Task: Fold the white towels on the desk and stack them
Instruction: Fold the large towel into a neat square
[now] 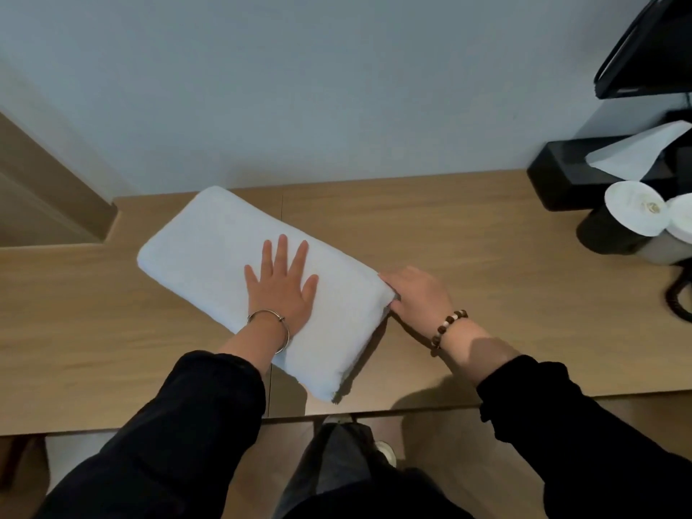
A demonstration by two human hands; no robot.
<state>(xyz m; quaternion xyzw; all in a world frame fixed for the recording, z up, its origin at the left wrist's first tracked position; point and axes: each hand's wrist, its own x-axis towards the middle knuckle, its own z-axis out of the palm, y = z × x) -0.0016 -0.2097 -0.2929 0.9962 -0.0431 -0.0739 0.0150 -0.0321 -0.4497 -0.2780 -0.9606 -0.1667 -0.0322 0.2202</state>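
Abutting a pale wall (pixel 337 88), the desk (pixel 468 256) holds a towel (pixel 209 249).

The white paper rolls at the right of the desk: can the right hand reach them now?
Probably yes: only bare brown wooden desk lies between the right hand and the white paper rolls.

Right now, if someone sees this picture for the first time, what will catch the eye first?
A folded white towel lies slantwise on the wooden desk. The left hand presses flat on it, and the right hand holds its right end. Paper rolls sit at the far right.
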